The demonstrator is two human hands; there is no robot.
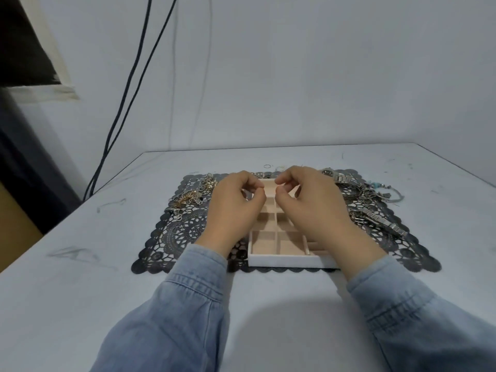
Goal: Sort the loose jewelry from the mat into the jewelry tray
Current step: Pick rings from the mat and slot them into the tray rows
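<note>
A: Which step is this?
B: The left hand (236,208) and right hand (314,205) hover over the tray (281,260) with fingertips pinched. I cannot tell if they hold anything. The jewelry (188,198) lies heaped on the mat (171,237).
A: Next?
B: Probably a careful placing into one compartment.

Mid-frame, the mat (171,237) is matt black lace; the tray (284,260) looks soft and matt; jewelry (188,198) is shiny metal; lower sleeves (188,304) are denim cloth.

There are 2 hands (233,210) (315,208), 1 jewelry tray (281,260), 1 mat (171,237) and 2 cables (139,55) (161,33).
</note>
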